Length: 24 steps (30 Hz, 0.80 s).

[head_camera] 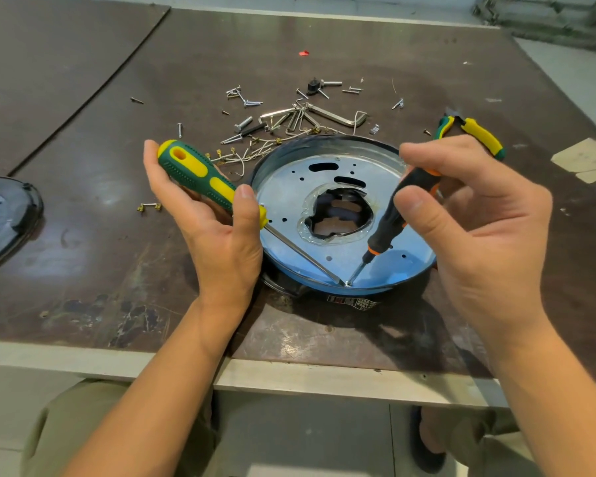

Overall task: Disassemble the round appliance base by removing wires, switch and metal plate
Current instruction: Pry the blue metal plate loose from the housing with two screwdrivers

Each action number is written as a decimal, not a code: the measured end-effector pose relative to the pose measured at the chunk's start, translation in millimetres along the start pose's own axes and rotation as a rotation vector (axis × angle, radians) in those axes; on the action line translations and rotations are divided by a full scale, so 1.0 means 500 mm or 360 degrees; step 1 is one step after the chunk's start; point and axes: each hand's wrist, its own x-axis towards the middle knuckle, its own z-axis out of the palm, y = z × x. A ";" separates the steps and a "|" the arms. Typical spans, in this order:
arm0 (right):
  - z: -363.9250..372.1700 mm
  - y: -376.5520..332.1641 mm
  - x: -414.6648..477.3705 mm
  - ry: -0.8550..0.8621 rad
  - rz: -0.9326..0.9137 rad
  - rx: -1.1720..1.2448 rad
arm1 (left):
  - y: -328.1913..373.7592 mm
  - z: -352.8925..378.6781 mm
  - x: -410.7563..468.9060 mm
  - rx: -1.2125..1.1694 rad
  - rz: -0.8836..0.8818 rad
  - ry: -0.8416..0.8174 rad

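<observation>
The round appliance base (327, 146) sits mid-table, its shiny metal plate (286, 197) facing up with a ragged hole in the centre. My left hand (214, 232) grips a green-and-yellow screwdriver (193, 173), its shaft slanting down to the plate's near rim. My right hand (475, 215) holds a black-and-orange screwdriver (393, 215) by its upper handle. Both tips meet at a screw (347, 284) on the near edge of the plate. Loose white wires (245, 156) with brass terminals lie just behind the base on the left.
Behind the base lie scattered screws (245, 101), bolts and hex keys (324, 113). Green-and-yellow pliers (475, 132) rest at the right. A dark round cover (4, 218) sits at the left edge. Tape patches (585, 160) mark the right side. The table's front edge runs close to my arms.
</observation>
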 end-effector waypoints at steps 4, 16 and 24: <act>-0.002 -0.005 0.000 0.0004 0.0028 0.0000 | -0.004 0.001 -0.001 0.0024 0.0024 0.0043; -0.002 0.002 -0.003 0.0042 0.0195 0.0214 | 0.003 0.006 -0.010 -0.0211 0.0235 0.0073; -0.010 0.011 -0.003 0.0039 0.0164 0.0105 | -0.005 0.004 -0.009 -0.0291 0.0303 0.0095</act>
